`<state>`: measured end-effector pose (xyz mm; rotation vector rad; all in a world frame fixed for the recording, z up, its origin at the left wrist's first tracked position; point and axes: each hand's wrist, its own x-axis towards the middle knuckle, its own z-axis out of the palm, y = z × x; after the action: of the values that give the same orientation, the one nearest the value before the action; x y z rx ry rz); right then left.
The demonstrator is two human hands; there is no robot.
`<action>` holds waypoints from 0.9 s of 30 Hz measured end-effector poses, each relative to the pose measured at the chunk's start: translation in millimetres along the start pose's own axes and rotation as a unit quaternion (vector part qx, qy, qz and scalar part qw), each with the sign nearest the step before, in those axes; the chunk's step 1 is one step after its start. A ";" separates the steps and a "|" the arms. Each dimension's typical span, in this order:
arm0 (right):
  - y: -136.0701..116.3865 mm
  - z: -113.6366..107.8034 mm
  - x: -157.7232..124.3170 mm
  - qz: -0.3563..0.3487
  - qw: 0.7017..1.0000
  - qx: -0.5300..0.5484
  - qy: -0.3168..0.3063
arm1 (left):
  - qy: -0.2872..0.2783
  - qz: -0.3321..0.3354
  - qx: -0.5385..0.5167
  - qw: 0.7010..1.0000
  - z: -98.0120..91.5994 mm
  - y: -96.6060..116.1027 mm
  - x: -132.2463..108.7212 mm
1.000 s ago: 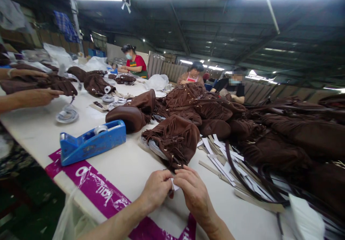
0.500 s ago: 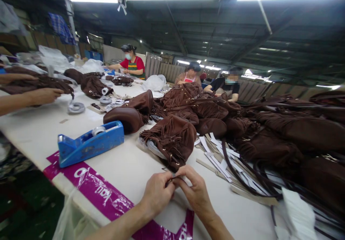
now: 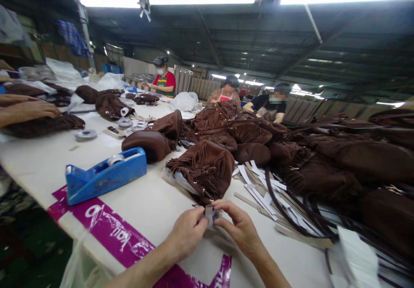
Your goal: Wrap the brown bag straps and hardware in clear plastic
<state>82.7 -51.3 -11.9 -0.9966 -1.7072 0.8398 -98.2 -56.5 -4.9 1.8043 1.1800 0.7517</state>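
Note:
My left hand and my right hand meet at the near edge of the white table. Both pinch a small pale wrapped piece between their fingertips. It hangs at the lower end of a brown fringed bag, which lies just beyond my hands. What is inside the wrap is hidden by my fingers.
A blue tape dispenser stands to the left. White and tan paper strips and dark straps lie to the right. Brown bags are heaped across the table. Another person's hands work at far left; three people sit beyond.
My fingers have turned the small piece, so a pale wrap shows between them where a dark strap end showed before. The co-worker's hands at left have shifted on their bag.

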 end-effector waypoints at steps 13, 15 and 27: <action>-0.9 17.8 1.8 -0.022 0.999 0.001 0.026 | 0.019 0.007 0.010 1.000 3.4 -1.3 1.4; -1.2 16.5 0.6 -0.001 0.999 0.010 0.033 | 0.022 0.002 -0.022 1.000 4.6 -2.1 2.5; -12.0 22.7 -1.3 -0.089 0.992 -0.083 0.023 | 0.048 0.006 0.068 0.997 3.3 10.2 -1.1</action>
<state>58.6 -59.7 -9.0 -0.9491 -1.8187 0.5614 -91.5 -60.7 2.5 1.9059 1.3102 0.7890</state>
